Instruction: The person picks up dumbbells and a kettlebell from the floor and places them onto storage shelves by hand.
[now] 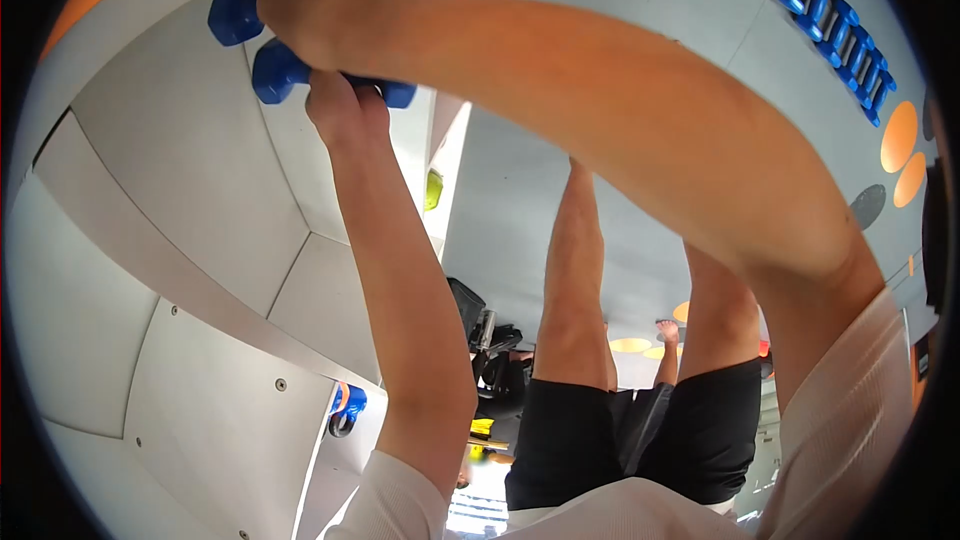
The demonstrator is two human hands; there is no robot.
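Note:
My right hand (318, 2) is closed around a blue dumbbell-shaped hold (234, 12) bolted to the grey-white panelled climbing wall (200, 170), at the top left. Just beneath it, my left hand (345, 108) grips a second blue hold (276, 72) of the same shape. Both arms are stretched out straight from my shoulders at the bottom of the view. My bare legs in black shorts (570, 440) extend away from me in the middle.
A row of blue ribbed holds (835, 25) and orange round holds (900, 135) sit on the grey surface at the upper right. A blue-and-orange hold (347, 405) and a yellow-green hold (432, 190) are nearer. Black equipment (490, 340) lies beyond the wall edge.

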